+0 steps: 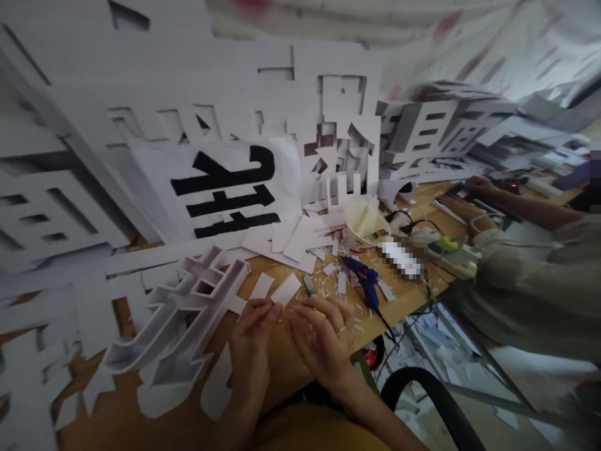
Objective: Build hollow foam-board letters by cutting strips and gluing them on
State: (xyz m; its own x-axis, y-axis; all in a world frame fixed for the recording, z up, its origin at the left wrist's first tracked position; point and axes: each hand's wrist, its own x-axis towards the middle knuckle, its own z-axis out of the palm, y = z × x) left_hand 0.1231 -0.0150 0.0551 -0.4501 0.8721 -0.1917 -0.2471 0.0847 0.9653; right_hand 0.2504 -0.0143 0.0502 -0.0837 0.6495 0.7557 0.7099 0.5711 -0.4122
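My left hand (253,335) is closed in a pinch, with a small white piece of card (287,289) at its fingertips. Curled fingers of my right hand (323,335) close around a craft knife, whose yellow part (320,314) shows between them. A grey, blade-like strip (310,286) lies just beyond those fingers; whether it belongs to the knife I cannot tell. To the left of my hands is a raised white character shape (206,319) with upright walls. A blue glue gun (364,275) rests on the table beyond my right hand.
Paper scraps litter the wooden table (295,360). A white tub (359,235) stands behind the glue gun. White cut-out boards (338,94) and a sheet with a black character (230,188) lean at the back. At right, a co-worker's hands (462,203) rest on a dark board.
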